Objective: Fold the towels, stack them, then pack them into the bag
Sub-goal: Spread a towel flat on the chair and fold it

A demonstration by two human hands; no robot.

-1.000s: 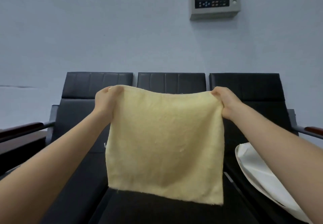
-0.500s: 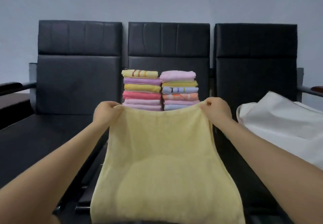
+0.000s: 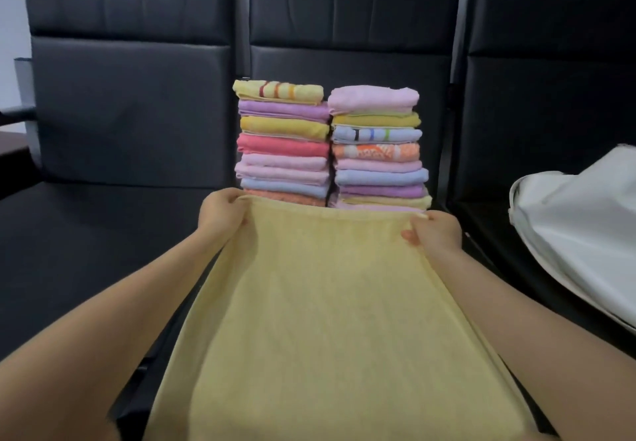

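A pale yellow towel is spread out flat in front of me over the middle seat. My left hand grips its far left corner and my right hand pinches its far right corner. Just behind the towel's far edge stand two stacks of folded towels: the left stack topped by a yellow striped one, the right stack topped by a pink one. A white bag lies on the right seat.
Three black padded chairs in a row carry everything; the left seat holds nothing. The chair backs rise right behind the stacks. A dark armrest shows at the far left edge.
The towel came down from hanging in the air to lying over the seat. My view tilted downward and closer, so the stacks and the bag came into sight.
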